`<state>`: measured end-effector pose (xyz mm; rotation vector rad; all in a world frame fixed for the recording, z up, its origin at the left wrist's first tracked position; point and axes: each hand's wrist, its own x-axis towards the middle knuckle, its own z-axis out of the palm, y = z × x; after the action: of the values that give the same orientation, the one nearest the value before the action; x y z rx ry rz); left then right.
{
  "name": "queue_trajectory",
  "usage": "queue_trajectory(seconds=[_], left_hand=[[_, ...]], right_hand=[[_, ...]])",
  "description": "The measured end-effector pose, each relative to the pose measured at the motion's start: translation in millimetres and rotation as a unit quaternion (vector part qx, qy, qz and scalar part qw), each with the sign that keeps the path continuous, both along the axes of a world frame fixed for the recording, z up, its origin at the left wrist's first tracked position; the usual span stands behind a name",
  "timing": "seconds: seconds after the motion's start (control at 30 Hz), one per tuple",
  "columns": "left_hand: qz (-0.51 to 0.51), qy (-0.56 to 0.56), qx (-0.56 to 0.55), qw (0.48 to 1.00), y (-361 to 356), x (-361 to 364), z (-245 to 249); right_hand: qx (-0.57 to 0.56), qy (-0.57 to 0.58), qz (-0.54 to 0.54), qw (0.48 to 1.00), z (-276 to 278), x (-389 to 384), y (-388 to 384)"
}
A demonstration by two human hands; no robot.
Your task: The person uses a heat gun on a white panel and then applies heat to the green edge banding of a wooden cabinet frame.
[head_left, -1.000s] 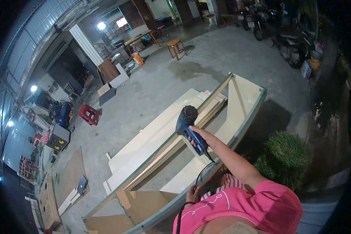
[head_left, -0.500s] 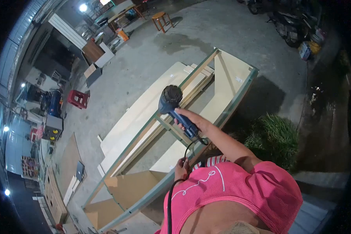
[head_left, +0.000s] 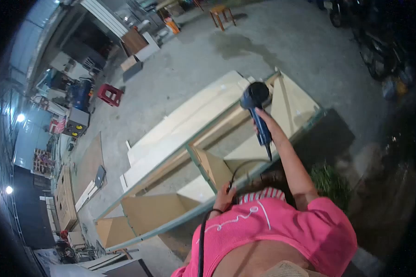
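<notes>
A: Start from the left. How does the frame lie?

B: One green-edged wooden frame (head_left: pixel 157 212) sits on the floor (head_left: pixel 143 108). Its long axis slants from lower left to upper right, with panels set crosswise between its two long edges.

A: And beyond its far edge?

B: One red stool (head_left: pixel 110 94) stands off to the left. Then a large pale panel (head_left: pixel 185 124) lies along that edge, its length running much the same way. Farther back is one wooden stool (head_left: pixel 221 14), so two stools in all.

A: What about the left hand (head_left: pixel 225 198)?

B: It is by the frame's near edge, fingers curled around one black cord (head_left: pixel 201 244). The cord arcs up and right to the tool.

A: Which way does that tool point?

B: There is just one blue power tool (head_left: pixel 263 133), held up in front of the frame's right half. Its round, dark head is toward the far right corner, away from the person; its long handle slopes back and slightly right, toward the near edge. The fingers of the right hand (head_left: pixel 268 122) are wrapped around that handle.

A: Anything farther right?

B: One patch of grass (head_left: pixel 329 182), outside the near edge.
</notes>
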<state>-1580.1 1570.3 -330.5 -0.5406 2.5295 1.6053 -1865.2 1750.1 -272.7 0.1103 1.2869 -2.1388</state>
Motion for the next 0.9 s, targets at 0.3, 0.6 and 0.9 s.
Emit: queue_trajectory(seconds=[0.3,0.6,0.9], left_hand=[[0.002,-0.056,0.037,0.998,-7.9,-20.5,-5.5],[0.007,-0.079,0.051,0.996,2.8,-39.7,16.3],[0.023,-0.067,0.063,0.995,1.6,-39.6,-8.1]], right_hand=[[-0.031,0.061,0.017,0.998,9.3,-16.5,-12.9],[-0.049,-0.012,0.033,0.998,4.8,-31.5,-13.4],[-0.025,0.009,0.045,0.999,22.0,-29.7,-20.3]])
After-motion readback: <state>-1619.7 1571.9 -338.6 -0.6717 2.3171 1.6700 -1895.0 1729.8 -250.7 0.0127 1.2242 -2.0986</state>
